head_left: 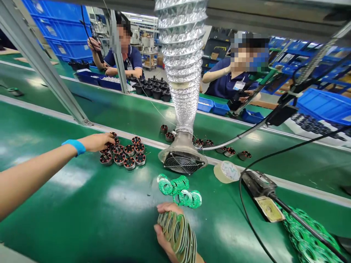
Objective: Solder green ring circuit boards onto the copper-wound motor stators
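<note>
My left hand [95,141], with a blue band on its wrist, reaches to the back left of a cluster of motor stators [129,149] with copper windings and metal rims. Its fingers curl over a stator there and partly hide it. Low in the middle, my right hand [163,239] is wrapped round a thick stack of ring-shaped circuit boards [178,233], which stand on edge side by side. Just beyond that hand, more green ring boards [179,186] lie fanned out in overlapping rows on the green bench.
A foil duct [182,65] hangs down to a fan hood [184,160]. Tape roll [226,171], soldering stand [259,186], loose cable and a heap of ring boards [309,233] lie right. More stators [229,152] sit behind the rail. Two people work across the line.
</note>
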Motion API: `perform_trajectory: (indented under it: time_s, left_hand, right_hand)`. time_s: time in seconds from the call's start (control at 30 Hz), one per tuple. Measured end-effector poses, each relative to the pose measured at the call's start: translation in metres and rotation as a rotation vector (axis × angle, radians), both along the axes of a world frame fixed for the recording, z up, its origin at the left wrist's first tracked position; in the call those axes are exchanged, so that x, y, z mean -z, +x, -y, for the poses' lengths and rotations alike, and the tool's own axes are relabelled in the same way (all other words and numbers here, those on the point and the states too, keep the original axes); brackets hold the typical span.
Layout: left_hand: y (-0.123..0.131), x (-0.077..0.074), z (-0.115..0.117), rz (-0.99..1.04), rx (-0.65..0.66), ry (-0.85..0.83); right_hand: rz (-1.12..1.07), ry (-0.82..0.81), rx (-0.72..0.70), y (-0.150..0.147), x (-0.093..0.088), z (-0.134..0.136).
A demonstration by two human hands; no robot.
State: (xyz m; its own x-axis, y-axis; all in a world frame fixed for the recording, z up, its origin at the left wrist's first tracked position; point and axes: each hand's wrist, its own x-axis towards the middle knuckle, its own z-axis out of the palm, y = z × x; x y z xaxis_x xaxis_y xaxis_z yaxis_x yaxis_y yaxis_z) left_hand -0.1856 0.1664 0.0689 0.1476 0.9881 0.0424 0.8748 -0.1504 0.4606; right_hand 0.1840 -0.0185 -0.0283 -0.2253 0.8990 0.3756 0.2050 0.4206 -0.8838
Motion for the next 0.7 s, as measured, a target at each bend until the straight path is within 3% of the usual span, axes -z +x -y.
perform_trajectory:
  time_s: [0.07,0.13,0.23,0.33,0.43,0.53,0.7]
  left_hand:
    - [-0.003,0.001,0.011,-0.034,0.078,-0.109]
    - [0.001,-0.008,0.009,-0.081,0.147,-0.207]
    - [0.026,-0.029,-0.017,-0.127,0.195,-0.234]
    - [0.079,-0.037,-0.058,-0.159,0.212,-0.151]
    - [0.139,-0.022,-0.097,-0.221,0.204,-0.099]
    - [0.179,-0.002,-0.126,-0.316,0.155,-0.087]
    - [0.186,0.01,-0.147,-0.43,0.148,-0.125]
  right_hand:
    - [-0.026,0.005,-0.012,-0.001,-0.005,-0.001]
    - [-0.036,-0.006,-0.008,0.0,-0.009,-0.002]
    - [-0.086,0.012,0.041,0.002,-0.009,-0.005]
    - [-0.123,0.008,0.064,0.004,-0.004,-0.005]
    - [-0.123,-0.044,0.072,0.006,-0.004,-0.003]
    - [-0.174,-0.056,0.092,0.005,-0.005,-0.003]
    - [-0.224,0.002,0.161,0.001,0.013,-0.006]
